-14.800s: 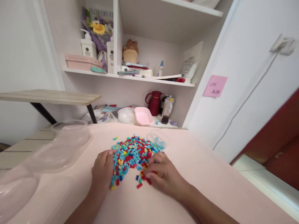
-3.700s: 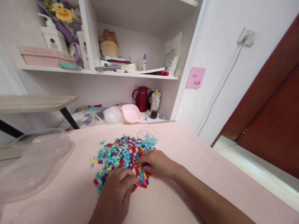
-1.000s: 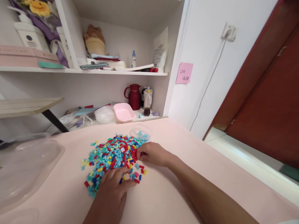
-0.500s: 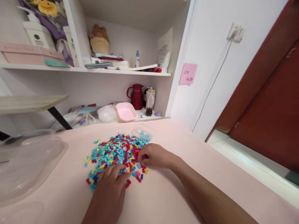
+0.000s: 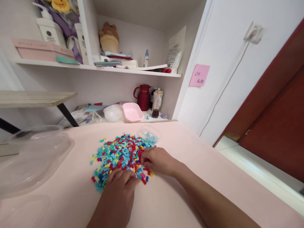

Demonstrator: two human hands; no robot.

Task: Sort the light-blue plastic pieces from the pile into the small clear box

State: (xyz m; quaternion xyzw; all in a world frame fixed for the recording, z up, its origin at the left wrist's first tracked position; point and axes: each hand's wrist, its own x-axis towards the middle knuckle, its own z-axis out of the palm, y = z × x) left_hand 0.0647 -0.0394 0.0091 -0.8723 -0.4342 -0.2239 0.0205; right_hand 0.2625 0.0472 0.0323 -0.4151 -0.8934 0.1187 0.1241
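Observation:
A heap of small toy building bricks [image 5: 121, 153], in light blue, red, yellow, green and dark blue, is spread on the pale pink tabletop. At its right edge, my right hand [image 5: 156, 160] reaches in with fingers curled and pinched together by the red bricks; its fingertips hide whatever lies between them. My left hand [image 5: 122, 183] rests palm down over the near edge of the heap, fingers loosely bent and thumb apart, with no brick visible in it. Behind the heap sits a small clear plastic tub [image 5: 149, 134] holding several light blue bricks.
Large clear plastic containers [image 5: 35, 158] stand at the left, with a clear lid [image 5: 26, 210] nearer. Along the back are a pink tray [image 5: 133, 112], a dark red jug [image 5: 143, 97] and a bottle [image 5: 156, 104]. A shelf [image 5: 137, 72] overhangs them.
The view has shifted, so the scene sits slightly further right. My left hand's fingers have moved a little over the near bricks. My right hand stays at the heap's right edge, fingers more closed.

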